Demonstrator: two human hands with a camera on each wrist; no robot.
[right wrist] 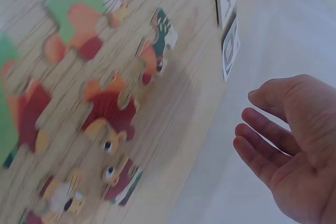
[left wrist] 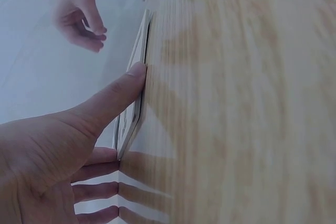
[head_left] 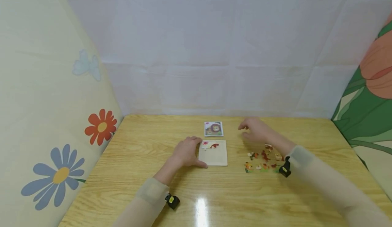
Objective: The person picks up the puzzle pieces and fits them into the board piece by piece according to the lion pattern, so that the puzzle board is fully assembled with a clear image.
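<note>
A shallow white puzzle tray (head_left: 216, 157) lies flat on the table, with joined puzzle pieces (head_left: 209, 145) along its upper left. My left hand (head_left: 186, 152) rests at the tray's left side, its thumb (left wrist: 118, 90) straight against the near edge and its fingertips down by the far left corner. My right hand (head_left: 255, 129) hovers beyond several loose puzzle pieces (head_left: 265, 155), its fingers loosely bent with nothing between them. In the right wrist view, loose pieces such as a red and orange one (right wrist: 111, 106) lie face up, apart from that hand.
A small picture card with a lion (head_left: 213, 129) lies just beyond the tray. The wooden table (head_left: 147, 135) meets a white cloth backdrop (head_left: 177, 84) at the back. Flower-printed panels (head_left: 55, 118) stand at both sides.
</note>
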